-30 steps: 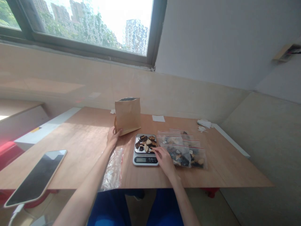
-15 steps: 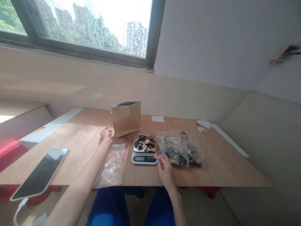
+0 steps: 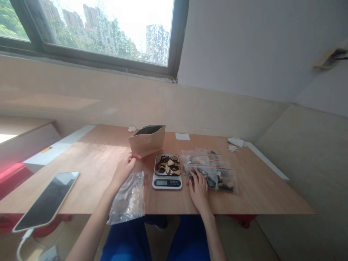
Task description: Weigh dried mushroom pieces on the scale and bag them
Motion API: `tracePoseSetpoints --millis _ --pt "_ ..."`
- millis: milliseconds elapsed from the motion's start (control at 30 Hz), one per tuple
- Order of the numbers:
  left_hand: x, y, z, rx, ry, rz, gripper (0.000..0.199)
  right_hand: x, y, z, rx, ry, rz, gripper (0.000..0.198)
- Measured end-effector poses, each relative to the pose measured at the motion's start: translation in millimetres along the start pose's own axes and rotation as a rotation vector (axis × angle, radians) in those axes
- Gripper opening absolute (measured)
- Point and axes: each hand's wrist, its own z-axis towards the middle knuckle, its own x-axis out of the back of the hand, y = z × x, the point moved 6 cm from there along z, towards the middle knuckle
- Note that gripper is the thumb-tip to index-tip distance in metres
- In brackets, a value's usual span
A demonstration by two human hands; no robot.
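Hands either side of the scale (image 3: 166,173), one on a filled bag, one by the paper bag.

The right hand (image 3: 199,189) lies flat, fingers spread, on the nearest filled bag (image 3: 214,177) right of the scale: soft, light, slippery film over brittle dried pieces (best pinched at the red zip edge). The left hand (image 3: 123,169), fingers loose and gripping nothing, touches the table left of the scale, just below the open, tilted paper bag (image 3: 147,139); beside it an empty plastic bag (image 3: 129,199). More dried pieces (image 3: 167,165) fill the scale's tray.

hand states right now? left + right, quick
Left hand: open, holding nothing, fingertips near the brown paper bag.
Right hand: open, flat, fingers on a filled zip bag, no grip.
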Motion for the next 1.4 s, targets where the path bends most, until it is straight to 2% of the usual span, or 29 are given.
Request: tracePoseSetpoints --millis 33,167,300,400,467,567,633,733,833,967,1133,1200,1300,1333,1400 --pt "-6 -7 -13 0.027 -0.061 0.055 0.016 1 1 3 0.001 -0.002 0.012 0.036" --pt "-8 -32 -53 0.102 -0.027 0.136 0.021 4 2 10 -0.013 0.0 0.09 0.034" --pt "-5 -39 -74 0.085 -0.026 0.171 0.024 13 -8 9 -0.067 0.053 0.181 0.032" --pt "-12 -44 -83 0.09 -0.11 0.328 0.027 22 -23 8 -0.12 0.06 0.255 0.03" --pt "-21 -48 -87 0.063 -0.153 0.465 0.031 28 -39 8 -0.142 -0.022 0.363 0.029" --pt "-35 -49 -89 -0.035 -0.135 0.681 0.03 29 -70 5 -0.165 -0.297 0.543 0.027" --pt "-43 -47 -88 -0.083 -0.127 0.736 0.026 28 -93 -1 -0.153 -0.467 0.586 0.026" --pt "-51 -38 -88 -0.091 -0.172 0.566 0.023 19 -121 -10 -0.143 -0.575 0.587 0.025" --pt "-49 -18 -92 -0.073 -0.171 0.302 0.024 7 -135 -16 -0.231 -0.546 0.59 0.021" --pt "-48 6 -103 -0.082 -0.188 0.119 0.026 -2 -147 -19 -0.334 -0.543 0.696 0.026" --pt "-49 14 -107 -0.108 -0.216 0.014 0.025 1 -156 -13 -0.267 -0.525 0.861 0.033" --pt "-42 14 -104 -0.076 -0.162 -0.038 0.027 -1 -146 -7 -0.291 -0.461 0.842 0.033" --pt "-18 13 -97 0.034 0.072 -0.155 0.033 -4 -123 1 -0.378 -0.361 0.849 0.037" --pt "-11 14 -94 0.069 0.14 -0.191 0.034 -5 -117 3 -0.379 -0.369 0.862 0.037" --pt "-2 18 -88 0.102 0.196 -0.221 0.033 -2 -113 5 -0.295 -0.457 0.869 0.036"
